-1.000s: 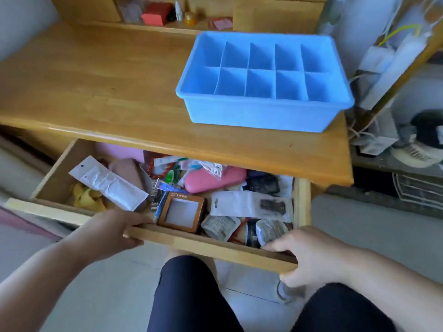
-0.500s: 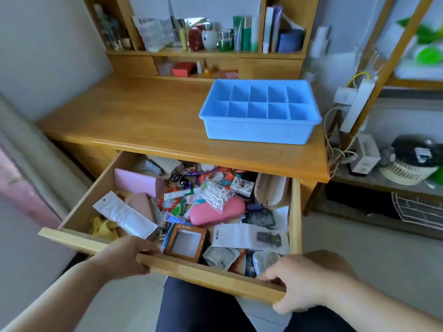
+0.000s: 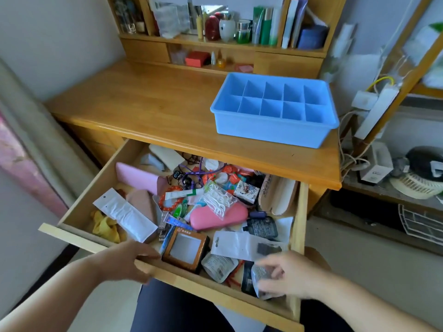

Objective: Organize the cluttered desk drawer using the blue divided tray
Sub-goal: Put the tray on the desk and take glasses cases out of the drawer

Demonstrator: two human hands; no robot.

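Observation:
The blue divided tray (image 3: 275, 127) stands empty on the right of the desk top. Below it the wooden drawer (image 3: 191, 280) is pulled far out, full of loose clutter: a pink case (image 3: 230, 215), a bag of floss picks (image 3: 219, 197), a brown window box (image 3: 184, 248), a long white packet (image 3: 124, 215), a yellow cloth (image 3: 105, 226), a clear hang packet (image 3: 239, 244). My left hand (image 3: 124, 259) grips the drawer's front edge, thumb on top. My right hand (image 3: 287, 274) hovers blurred over silver sachets (image 3: 261, 279) at the front right corner, fingers apart.
The desk top (image 3: 155, 104) is bare wood left of the tray. A hutch shelf (image 3: 215, 44) with bottles and books lines the back. A power strip (image 3: 376, 109) with cables hangs at the right, above a fan (image 3: 417, 183). My legs are under the drawer.
The drawer has come further out, showing its back half. My right hand has let go of the front edge and moved in over the sachets. My left hand stays on the edge.

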